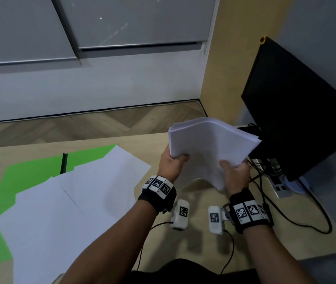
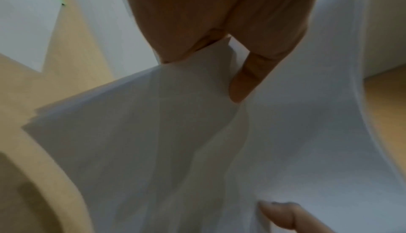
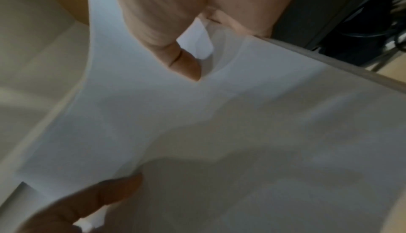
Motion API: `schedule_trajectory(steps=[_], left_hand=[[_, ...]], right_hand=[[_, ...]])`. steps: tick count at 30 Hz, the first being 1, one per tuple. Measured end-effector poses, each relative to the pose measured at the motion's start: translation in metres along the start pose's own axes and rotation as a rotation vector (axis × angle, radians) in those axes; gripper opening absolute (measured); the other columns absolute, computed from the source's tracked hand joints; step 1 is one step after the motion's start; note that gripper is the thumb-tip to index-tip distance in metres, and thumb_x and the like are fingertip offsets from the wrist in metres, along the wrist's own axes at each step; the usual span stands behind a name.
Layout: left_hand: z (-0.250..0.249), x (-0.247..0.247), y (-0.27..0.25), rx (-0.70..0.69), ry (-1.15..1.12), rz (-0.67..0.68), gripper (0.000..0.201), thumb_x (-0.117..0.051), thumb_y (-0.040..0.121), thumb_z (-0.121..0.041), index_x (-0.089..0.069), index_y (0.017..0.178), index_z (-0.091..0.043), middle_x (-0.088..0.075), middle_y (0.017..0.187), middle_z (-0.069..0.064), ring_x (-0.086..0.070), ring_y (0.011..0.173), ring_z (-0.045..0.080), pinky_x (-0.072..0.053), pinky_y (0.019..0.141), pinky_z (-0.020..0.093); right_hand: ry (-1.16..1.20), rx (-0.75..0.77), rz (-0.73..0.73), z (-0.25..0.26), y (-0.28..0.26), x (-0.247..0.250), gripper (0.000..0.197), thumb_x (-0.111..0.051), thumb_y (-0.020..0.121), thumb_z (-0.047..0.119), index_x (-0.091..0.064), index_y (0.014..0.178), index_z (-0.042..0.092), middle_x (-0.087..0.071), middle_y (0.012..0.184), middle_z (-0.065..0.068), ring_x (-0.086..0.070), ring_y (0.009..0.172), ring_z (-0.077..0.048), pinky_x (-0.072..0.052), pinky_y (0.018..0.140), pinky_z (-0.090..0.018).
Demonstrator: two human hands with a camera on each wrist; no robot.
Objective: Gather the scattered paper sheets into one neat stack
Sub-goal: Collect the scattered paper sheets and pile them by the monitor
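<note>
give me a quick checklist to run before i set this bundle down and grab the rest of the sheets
1. Left hand grips the held bundle: ok, thumb on top.
2. Right hand grips the same bundle: ok, at its near corner.
3. Bundle edges squared: not ok, the far edges fan out and the sheets sag between the hands.
4. All sheets gathered: not ok, loose sheets lie overlapped on the green mat.
5. Bundle clear of the monitor and cables: cannot tell, its far corner sits close to them.
6. Bare table to tap the bundle square: ok, beneath the hands.
</note>
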State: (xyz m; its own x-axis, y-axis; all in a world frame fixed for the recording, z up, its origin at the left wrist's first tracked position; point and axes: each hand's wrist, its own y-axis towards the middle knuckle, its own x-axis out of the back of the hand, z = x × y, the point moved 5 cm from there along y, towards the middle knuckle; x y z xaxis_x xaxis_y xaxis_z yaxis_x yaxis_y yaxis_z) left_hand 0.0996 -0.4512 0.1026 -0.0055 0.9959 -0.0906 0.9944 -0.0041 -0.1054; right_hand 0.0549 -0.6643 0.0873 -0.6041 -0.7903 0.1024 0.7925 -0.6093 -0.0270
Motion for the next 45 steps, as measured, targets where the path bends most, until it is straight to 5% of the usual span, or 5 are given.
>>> schedule_trajectory(steps=[4, 10, 19, 36, 45], left_hand=[[-0.006, 0.011, 0.002, -0.038, -0.056, -0.005, 0.044, -0.071, 0.062, -0.003, -0.064, 0.1, -0.024, -0.071, 0.096, 0.001, -0.064, 0.087, 0.018, -0.055, 0.078, 0.037], [0.032, 0.017, -0.009, 0.046, 0.1, -0.023, 0.047, -0.066, 0.06, -0.013, -0.063, 0.105, -0.023, -0.07, 0.101, 0.005, -0.064, 0.092, 0.024, -0.051, 0.073, 0.032], [0.018, 0.02, -0.01, -0.054, 0.004, -0.069, 0.044, -0.069, 0.063, -0.015, -0.057, 0.106, -0.022, -0.066, 0.097, 0.001, -0.061, 0.084, 0.013, -0.051, 0.076, 0.03], [0.025, 0.022, -0.001, -0.038, 0.03, -0.044, 0.041, -0.071, 0.068, -0.016, -0.065, 0.109, -0.021, -0.073, 0.102, 0.003, -0.068, 0.091, 0.016, -0.052, 0.078, 0.03], [0.011, 0.017, 0.0, -0.097, 0.039, -0.009, 0.052, -0.069, 0.066, -0.013, -0.061, 0.116, -0.023, -0.07, 0.102, -0.002, -0.066, 0.095, 0.018, -0.056, 0.081, 0.035]], right_hand=[[0.06, 0.074, -0.019, 0.019, 0.0, 0.014, 0.036, -0.067, 0.077, -0.006, -0.06, 0.107, 0.011, -0.064, 0.088, 0.006, -0.061, 0.078, -0.003, -0.046, 0.057, -0.006], [0.097, -0.07, 0.058, -0.014, -0.015, 0.002, 0.034, -0.068, 0.077, -0.007, -0.062, 0.097, 0.02, -0.067, 0.088, 0.004, -0.063, 0.08, -0.017, -0.05, 0.066, -0.027], [0.17, 0.078, 0.039, 0.003, -0.013, 0.012, 0.053, -0.072, 0.066, 0.02, -0.059, 0.117, 0.016, -0.069, 0.102, -0.006, -0.066, 0.089, -0.018, -0.052, 0.07, -0.026], [0.097, 0.062, 0.03, 0.01, -0.007, 0.002, 0.043, -0.062, 0.061, 0.018, -0.064, 0.103, 0.007, -0.065, 0.084, 0.002, -0.06, 0.072, -0.008, -0.045, 0.058, -0.019], [0.097, 0.187, 0.091, 0.035, -0.009, -0.005, 0.057, -0.067, 0.065, 0.015, -0.055, 0.121, 0.022, -0.067, 0.1, 0.004, -0.065, 0.088, -0.01, -0.054, 0.073, -0.025]])
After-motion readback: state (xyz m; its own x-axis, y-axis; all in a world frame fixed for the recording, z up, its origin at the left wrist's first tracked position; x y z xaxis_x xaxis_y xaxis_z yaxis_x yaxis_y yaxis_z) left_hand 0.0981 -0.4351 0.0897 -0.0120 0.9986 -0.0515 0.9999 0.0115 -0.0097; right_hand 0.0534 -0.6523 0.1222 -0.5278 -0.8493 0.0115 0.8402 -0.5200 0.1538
